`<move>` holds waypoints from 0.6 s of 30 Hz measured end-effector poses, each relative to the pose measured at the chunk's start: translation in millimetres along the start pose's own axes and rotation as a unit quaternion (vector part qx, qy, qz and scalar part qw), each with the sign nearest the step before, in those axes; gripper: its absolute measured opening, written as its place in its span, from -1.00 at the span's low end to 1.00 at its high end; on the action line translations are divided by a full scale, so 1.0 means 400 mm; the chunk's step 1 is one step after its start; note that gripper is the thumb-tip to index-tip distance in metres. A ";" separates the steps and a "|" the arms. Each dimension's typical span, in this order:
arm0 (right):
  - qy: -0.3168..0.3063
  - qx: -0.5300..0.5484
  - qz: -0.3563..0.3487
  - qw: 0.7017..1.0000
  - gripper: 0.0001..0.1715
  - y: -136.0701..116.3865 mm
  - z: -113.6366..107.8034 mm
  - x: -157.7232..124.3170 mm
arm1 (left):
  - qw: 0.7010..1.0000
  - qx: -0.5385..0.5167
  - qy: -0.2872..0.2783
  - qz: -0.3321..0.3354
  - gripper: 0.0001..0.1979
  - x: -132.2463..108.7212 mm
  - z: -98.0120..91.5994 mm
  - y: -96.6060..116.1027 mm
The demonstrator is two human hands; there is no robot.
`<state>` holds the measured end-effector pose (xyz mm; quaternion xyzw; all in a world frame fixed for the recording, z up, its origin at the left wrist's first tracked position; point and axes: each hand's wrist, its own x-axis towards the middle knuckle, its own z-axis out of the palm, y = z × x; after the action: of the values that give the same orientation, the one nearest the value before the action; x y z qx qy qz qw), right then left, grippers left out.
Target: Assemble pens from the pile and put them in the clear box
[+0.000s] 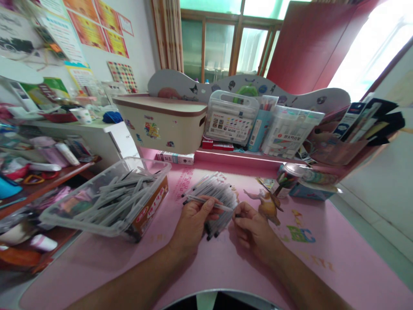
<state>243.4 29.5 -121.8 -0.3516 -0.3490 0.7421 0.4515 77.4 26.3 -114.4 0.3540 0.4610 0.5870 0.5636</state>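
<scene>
My left hand (192,220) is closed round a clear pen (209,203) held level over the pink desk (226,262). My right hand (253,228) pinches a small dark piece, perhaps a cap, at the pen's right tip. Behind both hands lies a heap of several similar pens (214,189). A clear plastic box (109,198) full of more pens sits to the left, close to my left forearm.
A cream storage bin (161,122) and marker cases (230,118) stand on the raised shelf at the back. A drink can (285,178) and a small animal figure (267,206) stand right of the hands. Cluttered shelves (38,172) fill the left side.
</scene>
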 end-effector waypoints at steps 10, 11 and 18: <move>-0.020 -0.030 0.115 0.993 -0.64 -0.005 -0.015 -0.002 | 0.990 0.098 -0.034 0.097 -0.76 -0.019 -0.013 0.012; -0.018 -0.033 0.114 0.993 -0.63 -0.005 -0.017 -0.001 | 0.991 0.079 -0.016 0.104 -0.75 -0.013 -0.016 0.017; 0.093 0.035 0.075 0.992 -0.69 -0.008 -0.042 0.021 | 0.958 -0.178 0.074 0.212 -0.79 0.030 -0.027 0.079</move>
<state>255.7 41.6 -129.4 -0.4283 -0.2522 0.7499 0.4365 55.3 38.6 -89.7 0.2931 0.3039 0.7903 0.4440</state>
